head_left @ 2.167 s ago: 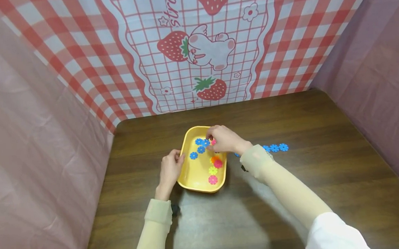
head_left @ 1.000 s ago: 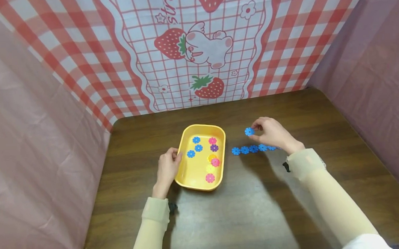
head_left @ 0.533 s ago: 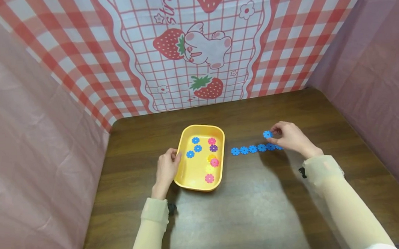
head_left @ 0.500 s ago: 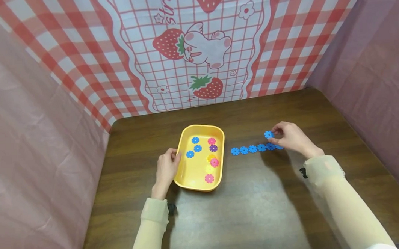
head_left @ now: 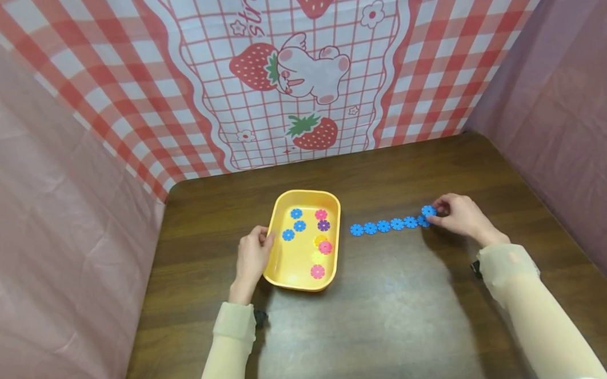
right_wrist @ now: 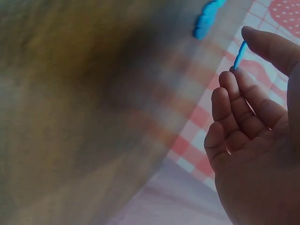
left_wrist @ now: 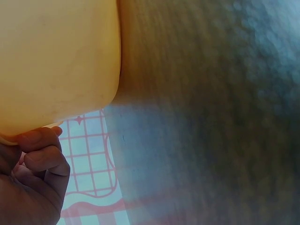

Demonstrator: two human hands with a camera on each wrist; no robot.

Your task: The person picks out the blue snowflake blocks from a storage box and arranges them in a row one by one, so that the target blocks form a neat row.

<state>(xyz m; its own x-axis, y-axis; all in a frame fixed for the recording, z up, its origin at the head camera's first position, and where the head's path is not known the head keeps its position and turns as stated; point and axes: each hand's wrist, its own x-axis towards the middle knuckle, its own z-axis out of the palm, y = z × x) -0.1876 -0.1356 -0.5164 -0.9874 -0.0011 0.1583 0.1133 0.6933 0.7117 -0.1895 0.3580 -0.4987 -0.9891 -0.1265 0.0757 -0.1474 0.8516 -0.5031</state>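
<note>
My right hand [head_left: 463, 216] pinches a blue flower-shaped disc [head_left: 429, 211] between thumb and forefinger. In the right wrist view that disc [right_wrist: 240, 55] is seen edge-on between the fingertips. Just below it in the head view is the right end of a row of blue discs [head_left: 384, 226] lying on the table; the held disc overlaps the end one in view, and I cannot tell whether they touch. My left hand [head_left: 252, 255] grips the left rim of a yellow tray [head_left: 294, 281]. The left wrist view shows its fingers [left_wrist: 44, 159] curled at the tray's edge.
Inside the tray lie several blue discs [head_left: 300, 226], pink discs [head_left: 317, 272], a purple disc [head_left: 324, 225] and yellow ones [head_left: 317, 258]. The brown wooden table [head_left: 362, 324] meets a red-checked cloth [head_left: 175, 104] at the back and pink curtains [head_left: 552, 113] at the sides.
My right hand took a blue disc out of the tray and carried it right, along the row to its far end, then lower. The left hand stays on the tray rim.
</note>
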